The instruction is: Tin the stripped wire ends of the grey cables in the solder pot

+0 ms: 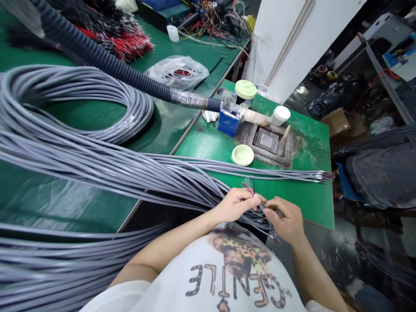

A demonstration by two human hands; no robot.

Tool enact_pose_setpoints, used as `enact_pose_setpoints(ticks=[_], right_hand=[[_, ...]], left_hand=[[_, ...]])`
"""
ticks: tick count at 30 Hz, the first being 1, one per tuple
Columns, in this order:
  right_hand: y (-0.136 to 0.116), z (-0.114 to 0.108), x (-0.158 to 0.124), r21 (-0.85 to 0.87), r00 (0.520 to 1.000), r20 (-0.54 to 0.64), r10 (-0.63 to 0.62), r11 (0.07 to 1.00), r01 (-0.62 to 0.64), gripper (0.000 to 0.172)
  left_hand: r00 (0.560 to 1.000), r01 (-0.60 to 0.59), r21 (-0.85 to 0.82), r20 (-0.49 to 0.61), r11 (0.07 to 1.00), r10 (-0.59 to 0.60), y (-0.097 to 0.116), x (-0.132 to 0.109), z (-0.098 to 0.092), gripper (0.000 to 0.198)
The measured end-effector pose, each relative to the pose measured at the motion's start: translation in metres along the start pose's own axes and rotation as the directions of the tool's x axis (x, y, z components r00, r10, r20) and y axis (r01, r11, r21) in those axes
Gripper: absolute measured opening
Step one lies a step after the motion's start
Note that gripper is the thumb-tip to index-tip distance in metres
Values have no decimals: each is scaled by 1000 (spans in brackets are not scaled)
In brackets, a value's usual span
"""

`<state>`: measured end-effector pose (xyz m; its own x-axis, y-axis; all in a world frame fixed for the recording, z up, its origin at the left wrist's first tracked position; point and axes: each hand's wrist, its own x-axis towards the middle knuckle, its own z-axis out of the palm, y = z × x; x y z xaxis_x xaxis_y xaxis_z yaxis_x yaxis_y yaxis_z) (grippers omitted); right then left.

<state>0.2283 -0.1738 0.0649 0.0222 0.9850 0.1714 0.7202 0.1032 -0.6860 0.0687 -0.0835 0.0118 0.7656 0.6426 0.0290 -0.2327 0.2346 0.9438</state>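
Close to my body, my left hand (pixel 236 203) pinches the end of a grey multi-core cable (pixel 261 207). Thin coloured wires (pixel 248 185) fan out from that end above my thumb and fingertips. My right hand (pixel 287 219) is closed on the same cable just to the right, with its thumb and fingers curled together. Below both hands, other stripped cable ends hang over the table edge, partly hidden by my hands. A long bundle of grey cables (pixel 182 182) runs from the left towards my hands.
A coil of grey cable (pixel 130 117) lies at left. Cables with stripped ends (pixel 320 175) cross the green table. Behind them are a shallow pale dish (pixel 242 155), a soiled metal pot (pixel 267 141), a white cup (pixel 280 115) and a lidded tub (pixel 245 89). A corrugated hose (pixel 130 71) hangs above.
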Motion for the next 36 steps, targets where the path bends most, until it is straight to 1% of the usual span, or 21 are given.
enact_pose_setpoints(ticks=[2,3,6,8,11,13,18,24,26,29,31,33,36], right_hand=[[0,7,0,60,995,84,61,996,-66,16],[0,10,0,82,992,103,77,993,-85,18],[2,13,-2,88,992,70,105,990,-111,20],[3,13,-3,76,992,44,115,990,-118,21],[3,13,-2,77,992,43,121,989,-125,22],[2,13,-1,77,991,60,117,990,-121,22],[-1,12,1,76,992,83,99,992,-105,22],[-1,11,-1,91,988,105,110,989,-120,24],[0,9,1,113,977,153,147,980,-165,23],[-1,6,8,169,940,258,226,947,-274,12],[-2,5,16,226,920,287,265,915,-334,15],[-3,6,25,275,919,267,289,892,-360,16],[-7,9,36,322,942,184,282,888,-329,15]], left_hand=[[1000,-5,1,14,1000,5,0,-2,-1,41],[1000,2,-7,12,1000,-2,0,-3,-2,40],[997,67,-98,-20,993,-69,-2,-5,-8,31],[989,95,-175,-96,980,-113,-6,-7,-13,31],[955,62,-241,-266,969,-127,-11,-6,-20,27],[939,35,-277,-319,960,-126,-11,-5,-21,26],[944,10,-349,-305,937,-124,-7,0,-18,29],[950,17,-356,-287,935,-126,-9,2,-17,29],[951,12,-353,-285,936,-120,-9,2,-17,26],[952,-1,-335,-290,942,-102,-7,3,-12,24],[950,7,-310,-294,951,-103,-4,3,-8,23],[946,14,-295,-305,955,-108,-1,4,-3,23],[936,-6,-297,-339,955,-100,1,6,1,23]])
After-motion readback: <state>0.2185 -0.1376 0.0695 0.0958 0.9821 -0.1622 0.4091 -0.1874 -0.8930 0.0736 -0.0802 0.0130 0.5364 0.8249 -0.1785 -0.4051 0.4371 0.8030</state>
